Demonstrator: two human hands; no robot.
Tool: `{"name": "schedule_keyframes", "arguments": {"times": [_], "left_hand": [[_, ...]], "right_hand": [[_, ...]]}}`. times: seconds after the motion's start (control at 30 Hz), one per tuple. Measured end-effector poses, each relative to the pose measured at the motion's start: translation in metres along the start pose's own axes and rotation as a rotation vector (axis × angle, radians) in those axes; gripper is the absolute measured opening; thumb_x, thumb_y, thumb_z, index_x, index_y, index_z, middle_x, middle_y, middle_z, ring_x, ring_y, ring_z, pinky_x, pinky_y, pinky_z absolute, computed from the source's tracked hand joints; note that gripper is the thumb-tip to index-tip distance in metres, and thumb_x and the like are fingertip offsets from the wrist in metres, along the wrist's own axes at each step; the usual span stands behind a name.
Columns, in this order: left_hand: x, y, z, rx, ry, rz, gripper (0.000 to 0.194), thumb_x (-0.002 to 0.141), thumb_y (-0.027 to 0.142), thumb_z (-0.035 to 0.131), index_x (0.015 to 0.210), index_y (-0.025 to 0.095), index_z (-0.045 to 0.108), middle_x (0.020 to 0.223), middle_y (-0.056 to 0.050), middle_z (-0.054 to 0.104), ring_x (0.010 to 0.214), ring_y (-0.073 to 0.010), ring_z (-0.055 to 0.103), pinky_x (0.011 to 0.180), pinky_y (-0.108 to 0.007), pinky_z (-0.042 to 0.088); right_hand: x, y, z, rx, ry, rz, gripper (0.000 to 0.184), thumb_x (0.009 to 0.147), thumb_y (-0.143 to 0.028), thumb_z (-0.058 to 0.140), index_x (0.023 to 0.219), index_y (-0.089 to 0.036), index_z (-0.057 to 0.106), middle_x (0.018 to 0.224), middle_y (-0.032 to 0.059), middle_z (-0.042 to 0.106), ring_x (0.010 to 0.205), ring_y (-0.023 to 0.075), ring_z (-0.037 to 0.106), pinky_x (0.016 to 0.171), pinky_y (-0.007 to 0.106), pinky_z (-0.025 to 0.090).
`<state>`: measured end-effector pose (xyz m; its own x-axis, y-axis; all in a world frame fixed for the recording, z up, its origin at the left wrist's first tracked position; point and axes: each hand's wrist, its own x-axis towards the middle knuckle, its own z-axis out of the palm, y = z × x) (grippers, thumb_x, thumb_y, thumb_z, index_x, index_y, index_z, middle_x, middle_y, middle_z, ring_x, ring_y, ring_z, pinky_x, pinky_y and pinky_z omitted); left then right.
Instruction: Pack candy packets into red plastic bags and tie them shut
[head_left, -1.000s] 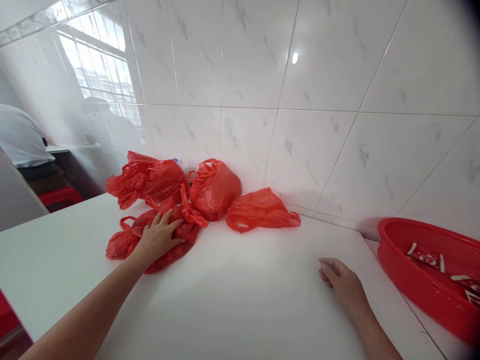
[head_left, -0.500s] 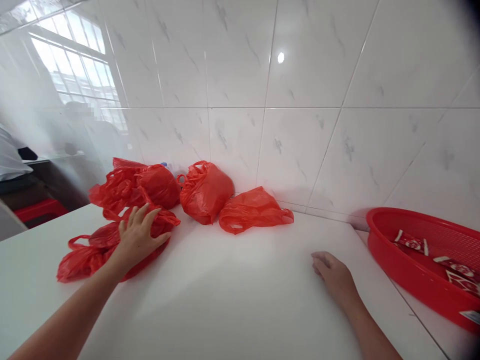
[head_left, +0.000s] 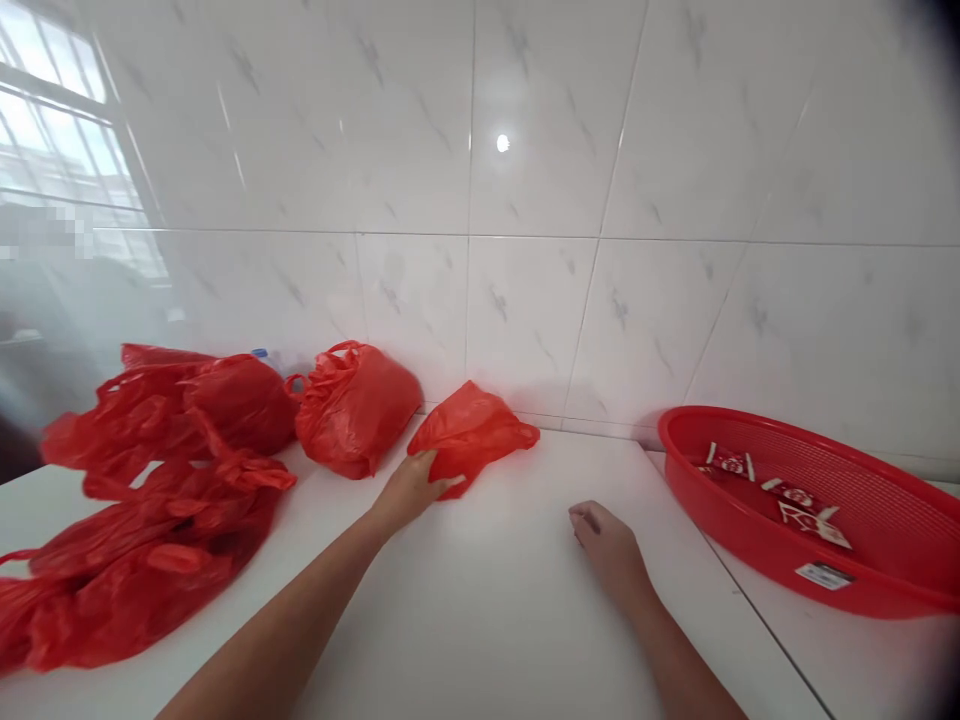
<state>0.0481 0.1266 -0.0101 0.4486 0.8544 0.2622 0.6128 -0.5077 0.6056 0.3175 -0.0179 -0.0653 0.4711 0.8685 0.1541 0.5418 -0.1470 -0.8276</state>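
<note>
My left hand is at the near left side of a flat, thin red plastic bag, its thumb and fingers closed on the film. The bag lies loosely against the foot of the wall, with its left edge lifted a little. My right hand is over the white table, right of the middle, with its fingers curled together and nothing visible in them. To the left of the held bag stands a fuller, knotted red bag.
More red bags are heaped along the left, with a blue bottle cap behind them. On the right is a red plastic basket holding several small red-and-white packets. Marbled tiles form the wall behind.
My left hand has left the heaped bags and moved right onto the flat bag, whose left edge has shifted. The view has turned right. My right hand keeps its curled pose.
</note>
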Motion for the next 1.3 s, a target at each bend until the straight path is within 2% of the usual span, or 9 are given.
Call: {"name": "schedule_keyframes", "arguments": {"times": [0.13, 0.27, 0.43, 0.63, 0.93, 1.0, 1.07, 1.17, 1.3], "left_hand": [[-0.034, 0.031, 0.026, -0.411, -0.167, -0.006, 0.067, 0.088, 0.045, 0.047, 0.145, 0.016, 0.027, 0.138, -0.015, 0.048, 0.118, -0.0271, 0.053, 0.094, -0.037, 0.045], [-0.071, 0.052, 0.053, -0.869, -0.425, -0.058, 0.089, 0.081, 0.045, 0.061, 0.149, 0.021, 0.009, 0.149, -0.014, 0.033, 0.127, -0.03, 0.044, 0.1, -0.042, 0.04], [-0.091, 0.059, 0.076, -1.084, -0.539, -0.01, 0.104, 0.073, 0.048, 0.069, 0.149, 0.027, 0.001, 0.155, -0.013, 0.014, 0.134, -0.0321, 0.032, 0.101, -0.042, 0.037], [-0.074, 0.06, 0.062, -0.965, -0.027, -0.291, 0.083, 0.081, 0.048, 0.058, 0.145, 0.03, 0.009, 0.146, -0.015, 0.031, 0.109, -0.0261, 0.054, 0.082, -0.037, 0.048], [-0.065, 0.05, 0.048, -0.768, 0.279, -0.255, 0.035, 0.088, 0.045, 0.048, 0.115, 0.024, 0.042, 0.128, -0.011, 0.048, 0.112, -0.0253, 0.052, 0.085, -0.045, 0.049], [-0.066, 0.045, 0.049, -0.533, 0.48, -0.015, 0.037, 0.084, 0.038, 0.057, 0.114, 0.023, 0.042, 0.127, -0.013, 0.047, 0.117, -0.0275, 0.049, 0.089, -0.048, 0.047], [-0.07, 0.046, 0.048, -0.191, 0.671, 0.458, 0.045, 0.076, 0.025, 0.068, 0.114, 0.025, 0.045, 0.133, -0.012, 0.043, 0.124, -0.0273, 0.043, 0.097, -0.048, 0.042], [-0.078, 0.056, 0.047, 0.236, 0.701, 0.972, 0.045, 0.07, 0.011, 0.071, 0.109, 0.029, 0.056, 0.136, -0.006, 0.046, 0.131, -0.0249, 0.034, 0.109, -0.047, 0.028], [-0.073, 0.062, 0.046, 0.303, 0.551, 0.671, 0.042, 0.078, 0.02, 0.066, 0.118, 0.03, 0.058, 0.147, -0.009, 0.033, 0.14, -0.0355, 0.013, 0.108, -0.059, 0.017]], "right_hand": [[-0.007, -0.01, 0.006, 0.02, -0.036, -0.052, 0.039, 0.085, -0.057, 0.041, 0.081, -0.024, 0.061, 0.054, -0.0034, 0.051, 0.053, 0.0153, 0.048, 0.055, 0.029, 0.036], [-0.015, -0.03, 0.014, 0.439, -0.166, 0.103, 0.056, 0.087, -0.062, 0.035, 0.126, -0.024, 0.046, 0.076, 0.002, 0.064, 0.06, 0.0174, 0.059, 0.055, 0.03, 0.044], [-0.018, -0.043, 0.021, 0.949, -0.289, 0.23, 0.046, 0.067, -0.025, 0.068, 0.112, -0.025, 0.054, 0.086, 0.0008, 0.065, 0.065, 0.0168, 0.061, 0.057, 0.03, 0.049], [-0.003, -0.026, 0.008, 1.163, -0.167, 0.218, 0.024, 0.061, -0.011, 0.06, 0.083, -0.021, 0.06, 0.073, -0.0032, 0.056, 0.066, 0.0116, 0.056, 0.065, 0.027, 0.048], [0.006, -0.016, -0.023, 1.295, -0.116, 0.116, 0.012, 0.07, -0.024, 0.065, 0.076, -0.022, 0.054, 0.052, -0.0084, 0.037, 0.046, 0.0055, 0.035, 0.046, 0.016, 0.034], [0.006, -0.016, -0.026, 1.287, -0.123, 0.104, 0.019, 0.073, -0.03, 0.066, 0.07, -0.021, 0.049, 0.048, -0.0101, 0.028, 0.041, 0.0049, 0.025, 0.041, 0.016, 0.028], [0.006, -0.016, -0.028, 1.253, -0.16, 0.115, 0.027, 0.075, -0.035, 0.067, 0.066, -0.021, 0.045, 0.045, -0.0108, 0.024, 0.039, 0.0049, 0.018, 0.038, 0.016, 0.022], [0.002, -0.018, -0.031, 1.159, -0.28, 0.16, 0.031, 0.075, -0.039, 0.067, 0.064, -0.021, 0.045, 0.044, -0.0107, 0.024, 0.038, 0.0045, 0.016, 0.036, 0.017, 0.017], [-0.006, -0.02, -0.042, 0.984, -0.404, 0.223, 0.03, 0.069, -0.043, 0.07, 0.066, -0.019, 0.052, 0.041, -0.0109, 0.026, 0.037, 0.0041, 0.015, 0.035, 0.017, 0.014]]}}
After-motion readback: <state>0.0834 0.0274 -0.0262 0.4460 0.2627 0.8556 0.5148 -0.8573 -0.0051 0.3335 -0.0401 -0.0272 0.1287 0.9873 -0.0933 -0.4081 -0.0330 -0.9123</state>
